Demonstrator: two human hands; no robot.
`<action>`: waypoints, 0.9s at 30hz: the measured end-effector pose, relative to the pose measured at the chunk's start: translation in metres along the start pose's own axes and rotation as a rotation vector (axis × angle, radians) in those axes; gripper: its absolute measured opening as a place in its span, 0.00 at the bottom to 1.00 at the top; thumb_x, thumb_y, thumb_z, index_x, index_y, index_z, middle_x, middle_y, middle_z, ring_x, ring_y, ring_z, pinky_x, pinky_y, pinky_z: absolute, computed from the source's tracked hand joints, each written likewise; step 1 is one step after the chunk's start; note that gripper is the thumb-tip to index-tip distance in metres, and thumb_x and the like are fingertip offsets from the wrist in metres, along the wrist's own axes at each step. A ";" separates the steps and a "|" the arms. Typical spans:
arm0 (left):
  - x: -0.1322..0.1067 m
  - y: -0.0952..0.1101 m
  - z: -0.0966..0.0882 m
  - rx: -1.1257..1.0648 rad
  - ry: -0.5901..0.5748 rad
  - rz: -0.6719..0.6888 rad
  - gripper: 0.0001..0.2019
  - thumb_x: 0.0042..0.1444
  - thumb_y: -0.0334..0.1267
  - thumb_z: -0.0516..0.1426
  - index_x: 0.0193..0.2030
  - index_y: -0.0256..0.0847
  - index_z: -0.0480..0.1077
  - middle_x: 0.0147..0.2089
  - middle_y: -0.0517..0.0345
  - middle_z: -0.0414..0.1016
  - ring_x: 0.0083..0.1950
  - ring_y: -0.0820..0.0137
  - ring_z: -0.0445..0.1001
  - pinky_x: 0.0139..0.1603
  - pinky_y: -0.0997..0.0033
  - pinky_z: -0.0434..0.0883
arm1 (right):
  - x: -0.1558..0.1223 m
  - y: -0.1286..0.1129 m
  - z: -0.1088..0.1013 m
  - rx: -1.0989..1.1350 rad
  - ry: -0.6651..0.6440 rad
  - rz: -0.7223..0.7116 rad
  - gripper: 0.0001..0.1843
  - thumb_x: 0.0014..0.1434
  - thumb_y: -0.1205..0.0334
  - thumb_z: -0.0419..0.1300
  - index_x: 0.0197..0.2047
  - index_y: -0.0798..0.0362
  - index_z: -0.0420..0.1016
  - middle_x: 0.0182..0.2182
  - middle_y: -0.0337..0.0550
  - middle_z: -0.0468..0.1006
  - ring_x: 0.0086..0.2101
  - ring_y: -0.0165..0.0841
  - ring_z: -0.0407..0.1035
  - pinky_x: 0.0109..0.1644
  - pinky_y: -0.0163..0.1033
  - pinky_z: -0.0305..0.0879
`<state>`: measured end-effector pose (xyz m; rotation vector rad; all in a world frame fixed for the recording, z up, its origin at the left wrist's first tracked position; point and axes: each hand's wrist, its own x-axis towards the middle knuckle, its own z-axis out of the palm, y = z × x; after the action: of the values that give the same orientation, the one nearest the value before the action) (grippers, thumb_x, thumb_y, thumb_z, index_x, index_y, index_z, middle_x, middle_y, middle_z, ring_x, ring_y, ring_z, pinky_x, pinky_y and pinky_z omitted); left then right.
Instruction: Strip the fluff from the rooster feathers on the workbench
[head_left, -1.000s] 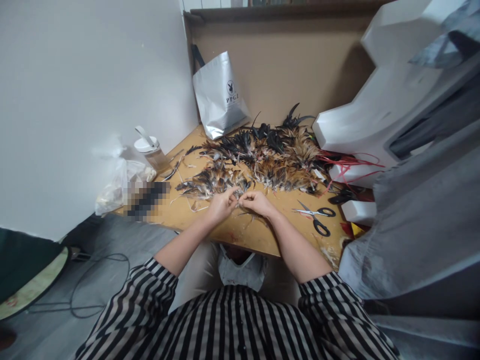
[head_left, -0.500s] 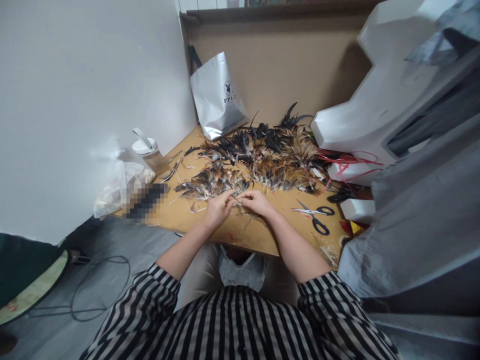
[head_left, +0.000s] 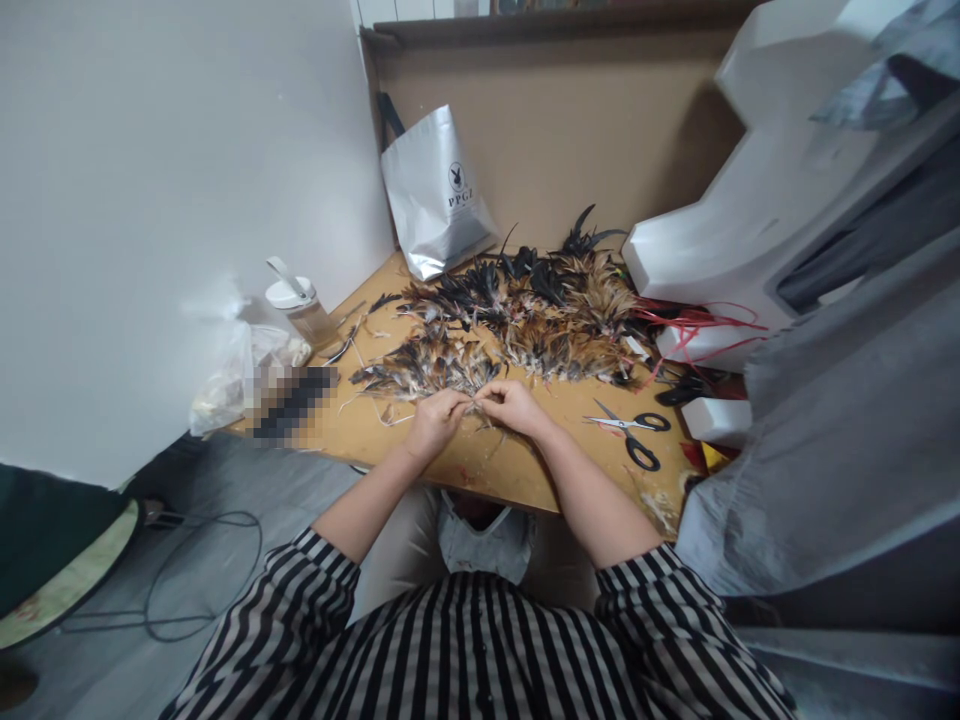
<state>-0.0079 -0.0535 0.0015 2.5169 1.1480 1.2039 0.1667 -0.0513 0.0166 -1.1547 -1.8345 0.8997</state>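
A wide heap of brown, tan and black feathers (head_left: 525,320) covers the back half of a small wooden table (head_left: 480,465). At its near edge my left hand (head_left: 433,418) and my right hand (head_left: 511,403) meet, fingertips pinched together on a small bundle of feathers (head_left: 474,405) held just above the tabletop. Both hands are closed in a pinch. Thin loose quills and trimmings lie on the wood around them.
Black-handled scissors (head_left: 634,435) lie to the right of my right hand. A silver paper bag (head_left: 435,195) leans at the back. A white-lidded bottle (head_left: 300,305) and a plastic bag (head_left: 240,375) sit at left. White foam blocks (head_left: 720,230) and red strings (head_left: 697,325) crowd the right.
My hands have stayed at the same spot at the heap's near edge; the fingers have shifted slightly on the bundle. Nothing else has moved.
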 end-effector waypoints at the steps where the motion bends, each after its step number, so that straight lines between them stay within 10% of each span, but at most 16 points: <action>1: 0.000 0.000 0.000 -0.001 0.003 -0.003 0.07 0.54 0.34 0.51 0.34 0.40 0.70 0.31 0.56 0.73 0.34 0.73 0.71 0.37 0.73 0.67 | 0.000 -0.001 0.000 -0.013 0.006 -0.010 0.10 0.47 0.62 0.55 0.29 0.58 0.75 0.21 0.38 0.72 0.22 0.24 0.61 0.26 0.29 0.55; 27: 0.002 0.004 -0.003 -0.019 0.007 -0.003 0.08 0.55 0.35 0.49 0.34 0.39 0.69 0.32 0.55 0.72 0.36 0.73 0.70 0.39 0.73 0.66 | 0.000 -0.002 0.002 -0.078 0.019 -0.139 0.08 0.50 0.66 0.53 0.30 0.56 0.72 0.27 0.40 0.73 0.29 0.28 0.65 0.35 0.32 0.57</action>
<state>-0.0069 -0.0556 0.0065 2.4987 1.1363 1.2174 0.1643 -0.0524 0.0174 -1.0647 -1.9228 0.7420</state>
